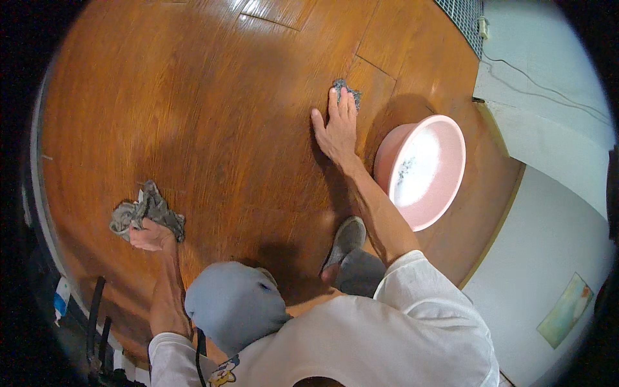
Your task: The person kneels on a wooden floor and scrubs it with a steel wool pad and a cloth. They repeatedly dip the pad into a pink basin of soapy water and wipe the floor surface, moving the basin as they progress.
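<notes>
My left hand (151, 235) grips a crumpled grey-brown cloth (162, 215) at the left, low over the wood-plank floor (232, 121). Farther out, my right hand (338, 130) lies nearly flat, palm down, thumb spread to the side. Beneath its fingertips is a small grey scouring pad (341, 84), pressed against the planks and mostly covered by the fingers. A pink plastic basin (385, 154) stands just right of my right forearm. Its inside glares white, with dark specks visible; what it holds I cannot tell.
My slippered foot (352, 234) and bent knee (234, 302) are close in. Along the right run a pale wall (546, 217) and a cable (541, 84). A metal mesh panel (464, 22) stands at the upper right. Black bars (95, 314) rise at the lower left.
</notes>
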Tool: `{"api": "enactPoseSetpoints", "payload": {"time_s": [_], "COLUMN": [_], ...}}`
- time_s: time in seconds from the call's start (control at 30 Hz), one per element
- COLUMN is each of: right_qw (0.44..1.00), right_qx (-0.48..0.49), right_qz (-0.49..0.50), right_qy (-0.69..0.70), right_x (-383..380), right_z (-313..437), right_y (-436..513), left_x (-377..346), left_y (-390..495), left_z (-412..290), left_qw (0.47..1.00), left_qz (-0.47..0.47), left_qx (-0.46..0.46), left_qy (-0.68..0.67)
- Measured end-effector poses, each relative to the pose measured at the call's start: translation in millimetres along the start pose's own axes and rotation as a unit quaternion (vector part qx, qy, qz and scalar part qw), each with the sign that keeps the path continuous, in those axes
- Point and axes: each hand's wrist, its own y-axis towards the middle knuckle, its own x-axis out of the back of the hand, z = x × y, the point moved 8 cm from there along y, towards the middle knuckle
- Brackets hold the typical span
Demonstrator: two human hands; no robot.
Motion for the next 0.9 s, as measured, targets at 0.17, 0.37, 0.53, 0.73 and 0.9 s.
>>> {"api": "enactPoseSetpoints", "payload": {"time_s": [0.17, 0.37, 0.53, 0.73, 0.9], "right_qw": [0.995, 0.997, 0.994, 0.994, 0.988], "right_qx": [0.016, -0.002, -0.093, -0.095, -0.127], "right_qz": [-0.073, -0.079, 0.025, -0.011, -0.074], "right_qy": [0.069, 0.027, 0.058, 0.045, 0.045], "right_x": [27.7, -9.1, 5.8, 8.5, 8.8], "right_z": [-43.7, -47.0, 40.3, 6.6, -36.1], "right_y": [68.0, 23.1, -173.0, -131.0, -108.4], "left_x": [0.0, 7.8, 10.5, -17.9, -1.5], "left_y": [6.7, 7.9, 5.9, 11.0, 10.9], "left_z": [4.0, -5.2, -9.0, 5.6, -19.7], "left_qw": [0.999, 0.997, 0.997, 0.996, 0.998], "left_qz": [0.033, 0.04, 0.033, 0.038, 0.034], "left_qx": [0.023, 0.061, 0.052, 0.027, 0.022], "left_qy": [0.031, 0.031, 0.041, 0.071, 0.052]}}
